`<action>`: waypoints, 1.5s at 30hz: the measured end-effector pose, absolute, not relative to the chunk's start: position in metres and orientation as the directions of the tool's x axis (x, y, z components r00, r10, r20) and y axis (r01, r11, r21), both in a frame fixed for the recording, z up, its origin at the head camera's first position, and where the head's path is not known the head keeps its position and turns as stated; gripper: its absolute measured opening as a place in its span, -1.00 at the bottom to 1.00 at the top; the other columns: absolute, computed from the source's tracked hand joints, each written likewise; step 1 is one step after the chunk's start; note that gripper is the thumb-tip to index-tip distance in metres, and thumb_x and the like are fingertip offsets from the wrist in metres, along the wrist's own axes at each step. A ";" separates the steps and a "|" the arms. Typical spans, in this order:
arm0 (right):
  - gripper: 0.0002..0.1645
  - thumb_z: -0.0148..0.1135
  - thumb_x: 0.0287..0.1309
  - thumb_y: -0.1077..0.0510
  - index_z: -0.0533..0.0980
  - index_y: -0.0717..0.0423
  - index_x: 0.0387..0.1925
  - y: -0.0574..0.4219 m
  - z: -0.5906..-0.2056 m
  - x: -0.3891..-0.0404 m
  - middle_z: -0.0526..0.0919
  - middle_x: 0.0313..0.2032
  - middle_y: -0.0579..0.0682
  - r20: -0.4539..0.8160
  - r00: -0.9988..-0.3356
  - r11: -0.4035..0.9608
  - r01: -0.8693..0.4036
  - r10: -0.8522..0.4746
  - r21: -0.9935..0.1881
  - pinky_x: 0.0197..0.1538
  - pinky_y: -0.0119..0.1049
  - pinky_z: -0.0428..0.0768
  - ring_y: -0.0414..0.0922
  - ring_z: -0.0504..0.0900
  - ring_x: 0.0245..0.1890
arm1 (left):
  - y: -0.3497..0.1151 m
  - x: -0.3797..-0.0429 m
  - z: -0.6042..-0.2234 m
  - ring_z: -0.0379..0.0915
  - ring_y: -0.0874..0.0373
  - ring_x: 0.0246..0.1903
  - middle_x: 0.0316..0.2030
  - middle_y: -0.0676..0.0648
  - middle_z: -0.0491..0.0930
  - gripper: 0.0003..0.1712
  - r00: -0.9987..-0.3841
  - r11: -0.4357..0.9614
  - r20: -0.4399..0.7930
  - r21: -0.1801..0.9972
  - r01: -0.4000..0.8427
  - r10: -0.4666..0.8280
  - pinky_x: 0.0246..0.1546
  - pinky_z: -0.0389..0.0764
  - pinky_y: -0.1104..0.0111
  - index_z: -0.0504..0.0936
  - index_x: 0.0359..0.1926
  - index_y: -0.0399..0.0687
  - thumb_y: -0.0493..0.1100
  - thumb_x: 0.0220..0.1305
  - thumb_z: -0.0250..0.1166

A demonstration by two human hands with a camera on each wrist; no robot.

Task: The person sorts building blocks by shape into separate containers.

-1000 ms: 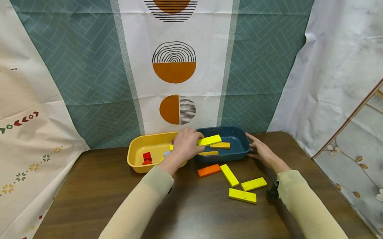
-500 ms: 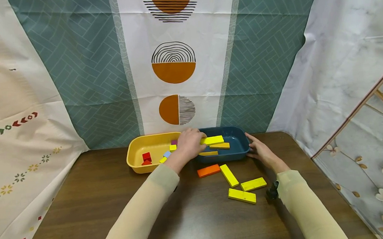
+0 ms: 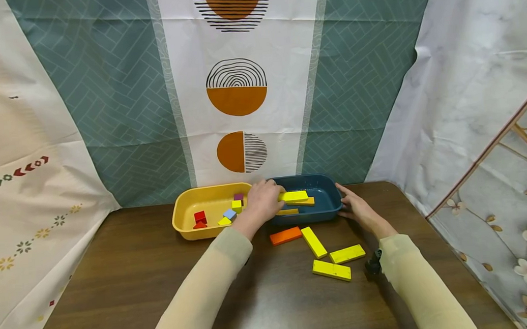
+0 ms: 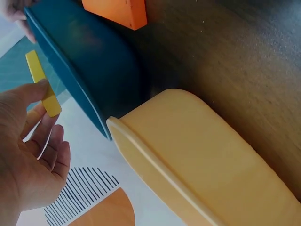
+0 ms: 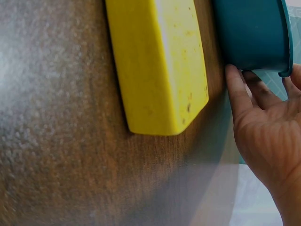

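Note:
My left hand [image 3: 260,200] pinches one end of a flat yellow block [image 3: 295,197] above the blue bin [image 3: 317,216]. In the left wrist view, thumb and fingers hold that block [image 4: 43,84] clear of the bin's rim. Two orange-yellow blocks, one at the back [image 3: 306,202] and one near the front wall [image 3: 287,211], lie inside the bin. At the bin's right end, my right hand [image 3: 358,208] touches the outer wall with extended fingers. From the right wrist, its fingers [image 5: 239,89] rest against the end wall, while the thumb is mostly cut off by the frame.
Left of the blue bin stands a yellow bin [image 3: 195,234] with red, blue, purple and yellow small blocks. On the wooden table [image 3: 273,306] lie an orange block [image 3: 286,235] and three yellow blocks [image 3: 331,270]. A patterned cloth [image 3: 241,110] hangs behind the bins.
My left hand has shifted slightly right, farther over the blue bin, and the held yellow block has dropped a little. My right hand stays at the bin's end.

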State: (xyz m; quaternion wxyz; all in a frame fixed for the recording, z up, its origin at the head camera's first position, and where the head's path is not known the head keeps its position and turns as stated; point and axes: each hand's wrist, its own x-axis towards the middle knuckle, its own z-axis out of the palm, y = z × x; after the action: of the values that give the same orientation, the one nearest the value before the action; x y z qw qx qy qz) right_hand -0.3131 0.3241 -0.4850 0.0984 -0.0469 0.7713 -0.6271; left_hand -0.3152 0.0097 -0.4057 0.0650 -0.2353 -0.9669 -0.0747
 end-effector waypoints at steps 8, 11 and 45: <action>-0.22 -0.34 0.52 0.24 -0.17 -0.13 0.66 0.324 -0.484 -0.314 -0.35 0.62 0.15 -0.088 -0.973 0.200 0.045 -0.213 -0.979 0.42 0.29 0.18 0.31 0.05 0.48 | 0.012 -0.316 -0.410 0.33 0.07 -0.15 -0.05 0.03 0.61 -0.59 -0.886 0.881 0.149 0.119 0.458 0.440 -0.07 0.42 0.28 0.71 0.21 0.12 0.06 0.40 0.34; -0.22 -0.35 0.52 0.25 -0.17 -0.13 0.67 0.324 -0.484 -0.314 -0.35 0.62 0.16 -0.085 -0.973 0.193 0.042 -0.216 -0.980 0.42 0.29 0.18 0.32 0.03 0.49 | 0.014 -0.316 -0.410 0.33 0.07 -0.15 -0.05 0.03 0.61 -0.59 -0.882 0.877 0.150 0.119 0.465 0.447 -0.07 0.43 0.28 0.71 0.20 0.12 0.06 0.40 0.35; -0.22 -0.34 0.51 0.24 -0.12 -0.14 0.66 0.324 -0.486 -0.314 -0.29 0.62 0.15 -0.109 -0.979 0.229 0.067 -0.175 -0.971 0.40 0.24 0.25 0.31 0.07 0.48 | 0.021 -0.311 -0.409 0.41 0.03 0.11 0.21 0.02 0.58 -0.40 -0.883 0.859 0.171 0.214 0.466 0.436 0.19 0.46 0.17 0.58 0.36 0.21 0.24 0.37 0.31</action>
State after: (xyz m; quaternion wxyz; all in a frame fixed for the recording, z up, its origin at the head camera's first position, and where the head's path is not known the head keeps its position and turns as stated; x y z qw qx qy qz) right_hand -0.3142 0.3238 -0.4863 0.0974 -0.0346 0.7778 -0.6199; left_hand -0.3110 0.0211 -0.4090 0.0584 -0.2344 -0.9622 -0.1255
